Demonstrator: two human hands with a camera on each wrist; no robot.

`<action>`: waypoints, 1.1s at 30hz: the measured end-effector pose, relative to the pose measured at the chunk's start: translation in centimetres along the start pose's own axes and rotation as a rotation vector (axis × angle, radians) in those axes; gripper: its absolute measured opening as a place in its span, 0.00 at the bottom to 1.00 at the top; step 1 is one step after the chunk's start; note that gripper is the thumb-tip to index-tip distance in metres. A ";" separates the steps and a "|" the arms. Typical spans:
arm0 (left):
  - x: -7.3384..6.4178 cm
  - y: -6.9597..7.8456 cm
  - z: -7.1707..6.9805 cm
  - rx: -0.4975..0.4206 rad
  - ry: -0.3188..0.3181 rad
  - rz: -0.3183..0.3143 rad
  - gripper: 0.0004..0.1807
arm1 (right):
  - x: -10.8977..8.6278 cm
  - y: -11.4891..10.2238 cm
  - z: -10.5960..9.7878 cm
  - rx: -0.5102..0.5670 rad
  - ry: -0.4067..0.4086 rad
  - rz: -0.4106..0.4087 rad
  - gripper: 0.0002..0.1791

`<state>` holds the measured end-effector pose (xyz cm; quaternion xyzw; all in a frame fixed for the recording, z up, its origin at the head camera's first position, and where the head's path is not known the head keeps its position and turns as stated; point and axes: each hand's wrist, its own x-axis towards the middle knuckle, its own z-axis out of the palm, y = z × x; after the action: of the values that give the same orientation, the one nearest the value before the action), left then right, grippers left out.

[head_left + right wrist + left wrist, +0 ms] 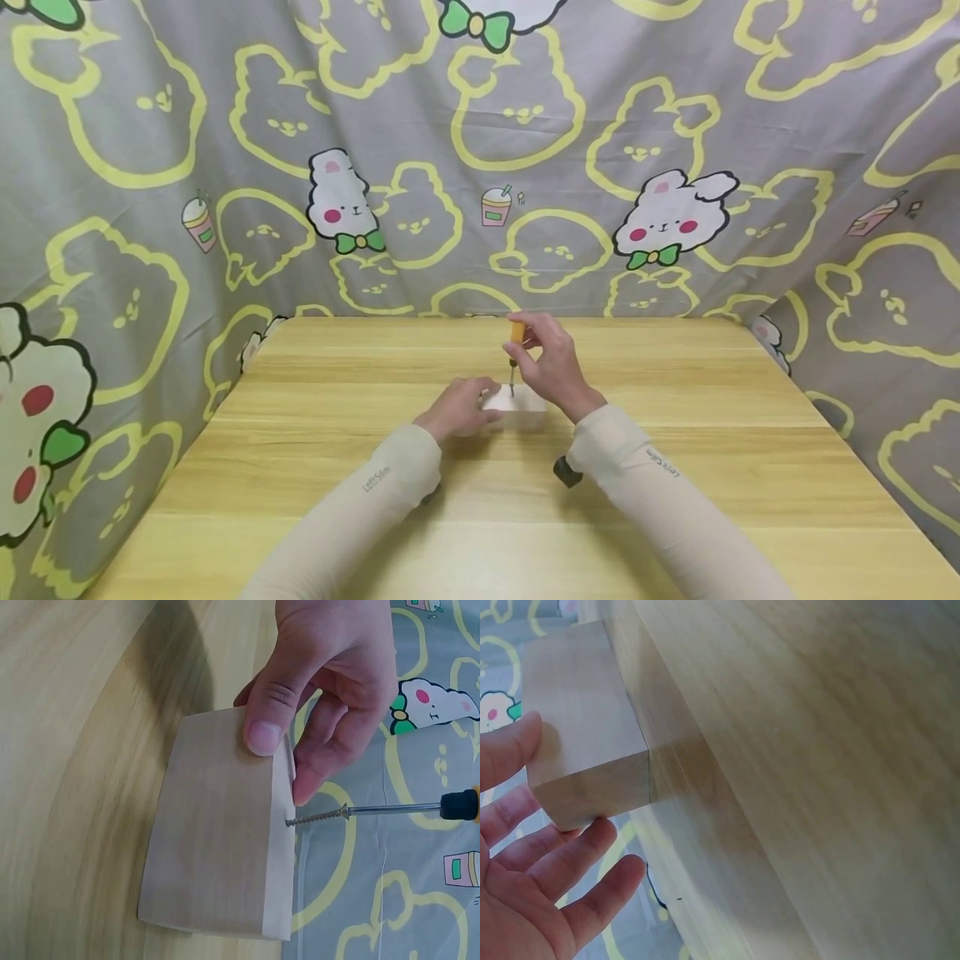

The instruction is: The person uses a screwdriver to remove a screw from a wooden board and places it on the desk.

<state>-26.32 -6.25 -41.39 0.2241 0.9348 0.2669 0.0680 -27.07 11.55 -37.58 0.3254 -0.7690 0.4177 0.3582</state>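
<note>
A pale wooden block (525,418) stands on the table, and my left hand (457,408) grips its left end. In the left wrist view the thumb lies against one broad face of the block (581,705), with fingertips at its end. My right hand (557,367) holds a screwdriver (517,332) by its orange handle, upright above the block. As the right wrist view shows, the screwdriver tip (394,809) meets the head of a threaded screw (319,817). The screw's point is in the block's top face, with most of its thread showing. My right hand is outside that view.
The light wood-grain table (337,467) extends around both hands. A grey curtain (420,275) with yellow outlines and white cartoon animals hangs behind it and along both sides. A small black device (567,472) sits under the right wrist.
</note>
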 end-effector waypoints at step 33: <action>0.3 -0.5 0.1 -0.017 -0.003 -0.014 0.25 | 0.3 0.4 0.2 0.074 0.011 -0.007 0.21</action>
<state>-26.79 -6.42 -41.77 0.2172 0.9340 0.2741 0.0730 -27.58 11.48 -37.56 0.3389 -0.7500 0.4464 0.3513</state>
